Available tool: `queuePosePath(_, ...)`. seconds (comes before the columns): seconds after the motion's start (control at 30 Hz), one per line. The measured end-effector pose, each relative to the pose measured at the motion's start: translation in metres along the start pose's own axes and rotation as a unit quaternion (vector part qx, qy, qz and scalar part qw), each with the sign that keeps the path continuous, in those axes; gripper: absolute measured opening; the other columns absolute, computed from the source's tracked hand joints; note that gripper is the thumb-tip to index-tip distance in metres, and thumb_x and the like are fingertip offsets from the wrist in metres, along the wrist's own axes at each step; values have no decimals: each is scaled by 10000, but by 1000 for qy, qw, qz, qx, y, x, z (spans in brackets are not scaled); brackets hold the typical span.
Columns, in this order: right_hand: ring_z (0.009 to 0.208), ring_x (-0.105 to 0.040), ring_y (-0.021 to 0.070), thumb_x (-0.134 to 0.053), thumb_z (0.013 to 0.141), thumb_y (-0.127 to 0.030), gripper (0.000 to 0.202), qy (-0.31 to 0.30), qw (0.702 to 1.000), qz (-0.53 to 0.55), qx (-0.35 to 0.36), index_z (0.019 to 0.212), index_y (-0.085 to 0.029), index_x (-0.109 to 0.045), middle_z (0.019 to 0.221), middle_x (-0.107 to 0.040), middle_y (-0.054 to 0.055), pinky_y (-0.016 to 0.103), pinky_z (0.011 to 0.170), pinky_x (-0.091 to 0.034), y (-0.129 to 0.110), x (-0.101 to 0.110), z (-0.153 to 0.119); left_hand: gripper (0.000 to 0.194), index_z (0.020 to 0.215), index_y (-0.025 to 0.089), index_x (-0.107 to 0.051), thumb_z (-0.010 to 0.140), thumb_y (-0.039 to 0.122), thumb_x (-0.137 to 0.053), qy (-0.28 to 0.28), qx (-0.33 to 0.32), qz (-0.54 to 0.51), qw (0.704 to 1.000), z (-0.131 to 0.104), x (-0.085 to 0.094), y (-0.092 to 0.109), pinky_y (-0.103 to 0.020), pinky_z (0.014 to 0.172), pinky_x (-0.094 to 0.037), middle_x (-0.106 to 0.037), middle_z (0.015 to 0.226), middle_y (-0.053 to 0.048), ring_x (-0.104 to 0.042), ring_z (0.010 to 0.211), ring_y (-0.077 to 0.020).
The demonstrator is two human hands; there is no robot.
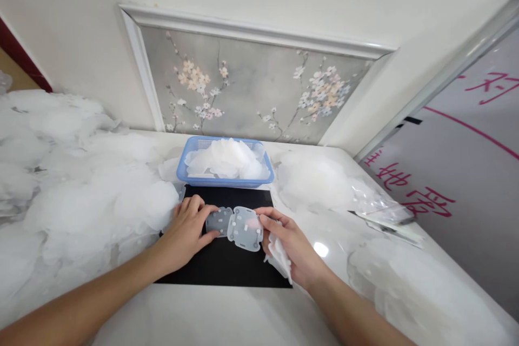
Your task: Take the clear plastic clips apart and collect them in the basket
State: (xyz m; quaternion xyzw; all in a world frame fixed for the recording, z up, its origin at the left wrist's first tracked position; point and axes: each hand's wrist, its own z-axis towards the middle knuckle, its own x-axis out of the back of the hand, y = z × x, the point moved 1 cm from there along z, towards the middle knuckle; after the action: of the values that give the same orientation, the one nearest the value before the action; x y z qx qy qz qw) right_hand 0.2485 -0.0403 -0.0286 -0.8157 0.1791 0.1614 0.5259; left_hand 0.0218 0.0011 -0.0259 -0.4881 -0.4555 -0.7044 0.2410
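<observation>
On the black mat (227, 267), a thin, translucent plastic piece (219, 221) with small slots and white nubs lies between the thumb and forefinger of my left hand (187, 227). A similar plastic piece (245, 228), rounded at its corners, overlaps its right side. That second one is pinched at its right edge by my right hand (290, 243). More white plastic pieces (279, 257) are bunched in the palm and lower fingers of the same hand, partly hidden by it.
A blue basket (225, 181) heaped with white translucent pieces stands behind the mat. Large piles of pieces (81, 189) cover the left side. More piles (312, 181) and clear plastic bags (377, 200) lie to the right. A wall and a whiteboard (466, 173) border the table.
</observation>
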Motion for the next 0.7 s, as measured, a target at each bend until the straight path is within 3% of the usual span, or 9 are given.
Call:
queuePosePath(0.07, 455, -415, 73, -881, 594, -512, 485, -1, 1000, -12, 11, 886, -191, -664, 560, -537, -51, 204, 434, -299, 0, 1, 0, 243, 1065, 244, -636, 823, 253, -660, -2, 6, -45, 999, 0, 2, 2, -490, 975, -424, -573, 1093, -52, -548, 1084, -286)
queuePosePath(0.17, 462, -391, 71, -814, 660, -586, 459, 13, 997, -53, 51, 780, -191, -611, 565, -493, -62, 204, 440, -294, 0, 4, 1, 167, 971, 243, -576, 813, 202, -613, -4, 25, -133, 991, -1, 6, 8, -457, 975, -430, -628, 1114, -41, -577, 1109, -276)
queuePosePath(0.3, 507, -411, 89, -785, 719, -527, 445, 33, 976, -172, 130, 671, -206, -481, 578, -472, -62, 219, 489, -333, -1, 7, 0, 211, 1108, 253, -492, 905, 291, -537, -34, 101, -329, 938, -2, 12, 17, -386, 862, -487, -713, 1065, -40, -670, 969, -231)
queuePosePath(0.43, 579, -486, 126, -708, 794, -318, 196, 9, 921, -306, 240, 864, -235, -544, 625, -463, -68, 253, 592, -439, 2, 6, -3, 493, 1324, 265, -405, 883, 366, -599, -52, 153, -495, 854, -3, 16, 22, -347, 767, -501, -710, 1190, -87, -714, 844, -208)
queuePosePath(0.5, 583, -507, 124, -631, 823, -230, 218, -17, 878, -372, 301, 1034, -254, -581, 752, -535, -32, 270, 597, -475, 7, 4, -4, 575, 1351, 270, -413, 841, 373, -657, -58, 166, -542, 822, -4, 16, 24, -324, 734, -497, -694, 1248, -103, -715, 803, -192)
queuePosePath(0.57, 596, -528, 113, -573, 834, -166, 383, -54, 828, -425, 362, 1200, -279, -589, 1046, -610, 57, 289, 601, -508, 12, 2, -5, 611, 1357, 271, -428, 812, 363, -690, -65, 175, -570, 800, -5, 15, 25, -309, 714, -494, -680, 1283, -111, -707, 760, -172)
queuePosePath(0.63, 620, -548, 110, -539, 858, -151, 403, -94, 791, -453, 401, 1224, -298, -623, 1313, -559, 116, 305, 611, -525, 16, -1, -6, 637, 1393, 276, -395, 827, 356, -676, -83, 163, -591, 786, -7, 15, 25, -320, 756, -505, -658, 1321, -118, -712, 824, -185)
queuePosePath(0.7, 647, -577, 125, -531, 901, -203, 271, -116, 800, -447, 384, 1096, -285, -702, 1323, -591, 110, 300, 595, -517, 17, -4, -7, 672, 1467, 309, -293, 880, 348, -616, -114, 129, -580, 796, -7, 20, 23, -363, 870, -503, -636, 1356, -108, -696, 982, -214)
